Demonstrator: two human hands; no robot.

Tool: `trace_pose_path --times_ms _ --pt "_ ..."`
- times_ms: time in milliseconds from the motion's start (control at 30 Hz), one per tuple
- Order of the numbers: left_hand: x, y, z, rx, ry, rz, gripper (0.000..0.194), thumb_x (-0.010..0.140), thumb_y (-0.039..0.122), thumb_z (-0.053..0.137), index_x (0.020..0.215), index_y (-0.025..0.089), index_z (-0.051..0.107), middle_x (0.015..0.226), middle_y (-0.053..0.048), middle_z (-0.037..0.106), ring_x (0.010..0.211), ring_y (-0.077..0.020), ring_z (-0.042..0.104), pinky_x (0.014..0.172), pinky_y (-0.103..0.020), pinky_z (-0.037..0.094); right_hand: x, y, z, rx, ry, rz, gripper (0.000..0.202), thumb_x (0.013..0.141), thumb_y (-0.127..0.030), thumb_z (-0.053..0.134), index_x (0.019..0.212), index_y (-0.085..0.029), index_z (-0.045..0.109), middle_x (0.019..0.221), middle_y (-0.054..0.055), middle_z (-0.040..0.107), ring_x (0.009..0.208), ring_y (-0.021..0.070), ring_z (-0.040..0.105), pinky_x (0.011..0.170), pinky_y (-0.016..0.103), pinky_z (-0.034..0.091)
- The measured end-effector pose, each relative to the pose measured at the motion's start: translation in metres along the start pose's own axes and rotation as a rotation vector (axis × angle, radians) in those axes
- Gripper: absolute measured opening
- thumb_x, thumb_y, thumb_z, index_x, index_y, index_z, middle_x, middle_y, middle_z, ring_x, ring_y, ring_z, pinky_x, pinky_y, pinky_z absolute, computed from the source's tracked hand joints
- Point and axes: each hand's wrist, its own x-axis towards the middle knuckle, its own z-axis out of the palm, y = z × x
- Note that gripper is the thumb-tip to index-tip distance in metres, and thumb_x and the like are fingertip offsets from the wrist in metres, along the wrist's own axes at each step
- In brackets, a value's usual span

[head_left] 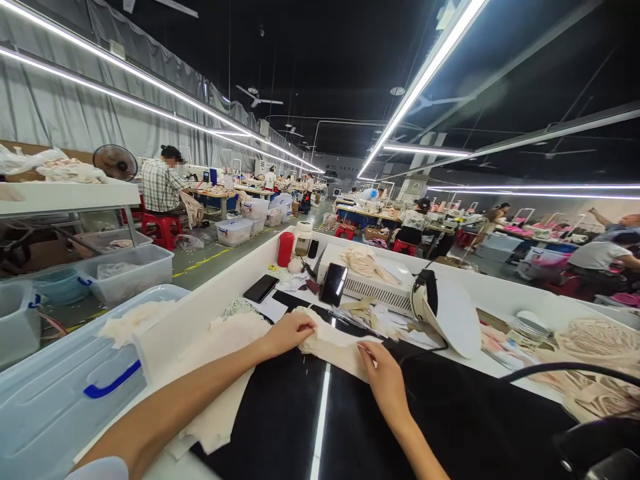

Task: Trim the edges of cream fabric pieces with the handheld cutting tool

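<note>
A cream fabric piece (333,343) stretches between my two hands over a glossy black work surface (280,413). My left hand (290,333) pinches its left end, where the cloth is bunched. At the right end, my right hand (383,370) grips the edge between thumb and fingers. Under and beside my left forearm lies a heap of cream fabric (220,380), partly hidden by the arm. Just beyond the held cloth, a phone (333,285) leans upright against a white vented machine (380,283).
A second phone (261,288), a red bottle (285,250) and paper scraps are at the back. A white curved lamp-like object (453,313) stands right, near beige fabric bundles (600,347). On the left is a lidded plastic bin (60,407). Other people sit at distant tables.
</note>
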Motion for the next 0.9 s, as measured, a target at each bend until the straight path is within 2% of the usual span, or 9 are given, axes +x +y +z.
trace_pose_path --times_ms 100,267,367,500,600,700,800,900 --pt "-0.008 -0.015 0.007 0.054 -0.046 0.012 0.023 0.085 0.016 0.058 0.098 0.018 0.076 0.102 -0.004 0.076 0.097 -0.0202 0.068 0.093 -0.030 0.049 -0.012 0.014 0.010 -0.080 -0.050 -0.042 0.035 0.097 -0.039 0.046 0.099 -0.020 0.075 0.112 0.010 0.075 0.105 0.0254 0.070 0.098 0.039 0.052" --pt "-0.010 -0.019 0.007 0.111 -0.087 0.035 0.025 0.089 0.018 0.056 0.106 0.019 0.075 0.113 -0.004 0.075 0.107 -0.0205 0.068 0.099 -0.029 0.047 -0.019 0.020 0.014 -0.253 -0.068 -0.104 0.034 0.096 -0.021 0.044 0.107 -0.019 0.076 0.118 0.010 0.074 0.111 0.0248 0.067 0.101 0.038 0.049" --pt "-0.011 -0.015 0.003 0.151 -0.096 0.030 0.028 0.093 0.024 0.053 0.110 0.019 0.074 0.116 -0.005 0.075 0.109 -0.0216 0.068 0.099 -0.030 0.047 -0.020 0.015 0.014 -0.374 -0.054 -0.133 0.037 0.094 -0.012 0.043 0.108 -0.021 0.076 0.117 0.009 0.074 0.110 0.0256 0.064 0.098 0.039 0.047" --pt "-0.008 -0.004 -0.006 0.211 -0.079 0.013 0.037 0.102 0.032 0.039 0.103 0.020 0.074 0.107 -0.004 0.076 0.101 -0.0221 0.068 0.092 -0.031 0.049 -0.023 0.006 0.014 -0.510 -0.033 -0.154 0.037 0.096 -0.010 0.045 0.109 -0.024 0.076 0.114 0.008 0.073 0.103 0.0252 0.062 0.092 0.038 0.044" --pt "0.003 0.008 -0.008 0.254 -0.045 0.018 0.041 0.104 0.035 0.034 0.099 0.020 0.072 0.102 -0.005 0.075 0.099 -0.0238 0.068 0.093 -0.033 0.048 -0.025 0.003 0.015 -0.572 -0.036 -0.168 0.036 0.097 -0.010 0.046 0.114 -0.024 0.074 0.114 0.008 0.072 0.101 0.0248 0.060 0.090 0.037 0.042" --pt "0.018 0.018 0.000 0.278 -0.040 0.053 0.039 0.105 0.036 0.036 0.108 0.020 0.071 0.113 -0.006 0.074 0.110 -0.0237 0.065 0.102 -0.034 0.046 -0.025 0.002 0.015 -0.609 -0.046 -0.182 0.038 0.096 -0.008 0.047 0.119 -0.024 0.072 0.115 0.008 0.071 0.103 0.0247 0.060 0.089 0.036 0.041" --pt "0.029 0.018 0.015 0.298 -0.089 0.093 0.035 0.104 0.032 0.041 0.122 0.020 0.068 0.132 -0.006 0.068 0.127 -0.0217 0.059 0.115 -0.033 0.039 -0.025 0.003 0.017 -0.636 -0.060 -0.198 0.036 0.096 -0.008 0.048 0.117 -0.025 0.072 0.113 0.007 0.071 0.103 0.0237 0.061 0.086 0.034 0.040" --pt "0.029 0.006 0.029 0.343 -0.164 0.085 0.037 0.100 0.030 0.051 0.133 0.019 0.064 0.150 -0.011 0.056 0.145 -0.0281 0.044 0.125 -0.045 0.028 -0.025 0.003 0.019 -0.655 -0.068 -0.209 0.034 0.099 -0.009 0.047 0.113 -0.025 0.073 0.108 0.007 0.071 0.098 0.0221 0.062 0.082 0.033 0.039"
